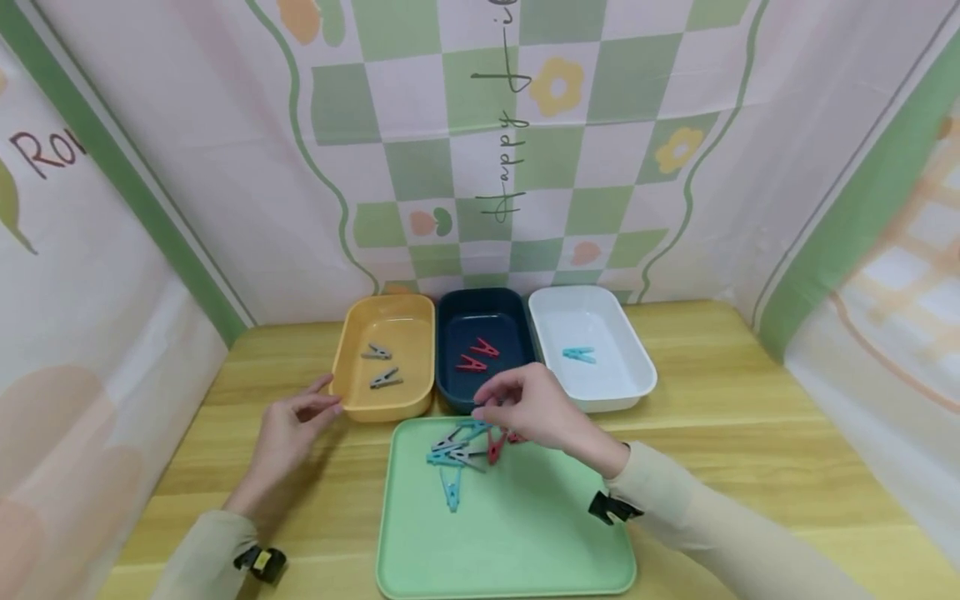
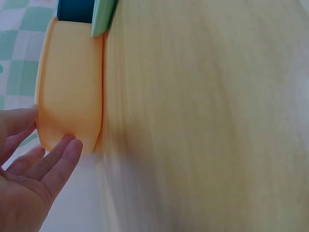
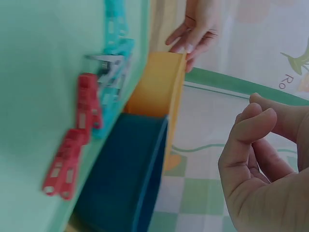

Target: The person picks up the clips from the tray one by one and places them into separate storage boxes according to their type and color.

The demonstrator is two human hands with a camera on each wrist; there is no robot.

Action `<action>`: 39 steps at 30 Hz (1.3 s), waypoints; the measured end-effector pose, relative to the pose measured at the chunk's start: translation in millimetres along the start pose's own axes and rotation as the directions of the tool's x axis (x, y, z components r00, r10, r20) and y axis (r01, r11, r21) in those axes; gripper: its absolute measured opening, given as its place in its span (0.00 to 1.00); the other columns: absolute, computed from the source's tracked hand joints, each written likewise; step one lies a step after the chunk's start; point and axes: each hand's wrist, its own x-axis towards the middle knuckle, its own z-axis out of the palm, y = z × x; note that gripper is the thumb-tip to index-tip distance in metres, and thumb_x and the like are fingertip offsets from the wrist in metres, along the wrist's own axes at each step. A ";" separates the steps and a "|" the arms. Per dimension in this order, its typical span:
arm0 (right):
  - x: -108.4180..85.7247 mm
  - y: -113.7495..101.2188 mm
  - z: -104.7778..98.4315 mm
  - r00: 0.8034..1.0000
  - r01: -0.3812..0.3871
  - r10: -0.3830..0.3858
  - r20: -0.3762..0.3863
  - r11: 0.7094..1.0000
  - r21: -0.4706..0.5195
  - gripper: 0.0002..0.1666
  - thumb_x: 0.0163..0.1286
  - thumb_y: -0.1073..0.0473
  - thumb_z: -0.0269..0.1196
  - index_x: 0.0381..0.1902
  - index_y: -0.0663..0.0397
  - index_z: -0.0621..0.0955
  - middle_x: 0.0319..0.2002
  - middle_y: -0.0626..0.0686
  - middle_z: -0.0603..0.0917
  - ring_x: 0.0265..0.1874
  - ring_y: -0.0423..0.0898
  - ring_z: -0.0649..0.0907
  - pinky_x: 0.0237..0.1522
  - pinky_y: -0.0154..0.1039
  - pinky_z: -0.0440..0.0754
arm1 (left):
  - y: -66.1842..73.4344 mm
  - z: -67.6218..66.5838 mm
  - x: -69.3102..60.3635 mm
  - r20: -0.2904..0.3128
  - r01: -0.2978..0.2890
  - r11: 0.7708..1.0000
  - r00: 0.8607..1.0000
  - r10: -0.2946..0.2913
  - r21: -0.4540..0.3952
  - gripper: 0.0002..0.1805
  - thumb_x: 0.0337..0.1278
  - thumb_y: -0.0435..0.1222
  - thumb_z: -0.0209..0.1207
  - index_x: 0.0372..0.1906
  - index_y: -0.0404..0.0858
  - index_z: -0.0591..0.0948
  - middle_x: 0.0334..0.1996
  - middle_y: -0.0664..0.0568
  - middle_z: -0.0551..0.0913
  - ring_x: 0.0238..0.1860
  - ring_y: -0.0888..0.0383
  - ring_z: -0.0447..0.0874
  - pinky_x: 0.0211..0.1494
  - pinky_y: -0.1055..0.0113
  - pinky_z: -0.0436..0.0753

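My left hand [image 1: 288,429] is at the near left corner of the yellow tray [image 1: 382,412], its fingertips touching the outer wall. Two grey clothespins [image 1: 386,378] lie in that tray. Over the near edge of the dark blue tray [image 1: 487,302], my right hand [image 1: 532,408] hovers with loosely bent fingers; I see nothing between them in the right wrist view. Two red clothespins [image 1: 472,363] lie in the blue tray. Below the hand, several blue, grey and red clothespins [image 1: 451,487] are heaped near the far edge of the green tray [image 1: 510,542].
A white tray [image 1: 637,379] stands right of the dark blue one, with one light blue clothespin [image 1: 579,355] inside. All the trays rest on a wooden table [image 1: 750,467]. Patterned cloth [image 1: 480,167] hangs behind and at both sides.
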 end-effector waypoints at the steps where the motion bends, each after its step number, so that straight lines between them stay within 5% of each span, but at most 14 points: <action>1: -3.2 2.7 -0.3 1.000 -0.006 0.006 0.009 1.000 0.005 0.07 0.67 0.60 0.75 0.41 0.56 0.91 0.28 0.48 0.86 0.23 0.46 0.80 0.22 0.35 0.80 | -0.2 -0.3 -0.1 0.000 0.002 1.000 1.000 -0.002 0.003 0.10 0.65 0.27 0.70 0.48 0.28 0.89 0.68 0.40 0.79 0.58 0.43 0.86 0.47 0.80 0.85; 14: -34.5 30.3 8.8 0.996 -0.069 0.067 0.062 0.997 0.027 0.05 0.67 0.62 0.74 0.40 0.57 0.91 0.26 0.47 0.86 0.19 0.43 0.79 0.15 0.34 0.78 | -2.8 -1.1 -3.5 0.022 0.028 0.999 0.999 -0.029 0.023 0.10 0.65 0.28 0.71 0.49 0.29 0.88 0.69 0.40 0.77 0.61 0.40 0.84 0.50 0.81 0.83; 24: -47.7 43.7 3.7 0.995 -0.095 0.093 0.029 0.994 0.047 0.10 0.65 0.62 0.76 0.40 0.62 0.90 0.28 0.48 0.87 0.16 0.41 0.79 0.13 0.34 0.77 | -0.8 0.2 -1.3 -0.016 -0.023 1.000 1.000 0.023 0.001 0.09 0.62 0.25 0.71 0.46 0.27 0.89 0.66 0.38 0.80 0.57 0.40 0.86 0.47 0.79 0.85; 39: -59.8 69.4 -4.9 0.987 -0.161 0.161 0.022 0.987 0.019 0.12 0.64 0.61 0.77 0.42 0.64 0.90 0.28 0.49 0.86 0.20 0.43 0.80 0.17 0.33 0.78 | -0.6 0.2 0.0 -0.007 0.005 1.000 1.000 -0.005 0.000 0.10 0.62 0.25 0.71 0.47 0.28 0.88 0.67 0.39 0.79 0.56 0.41 0.87 0.46 0.78 0.86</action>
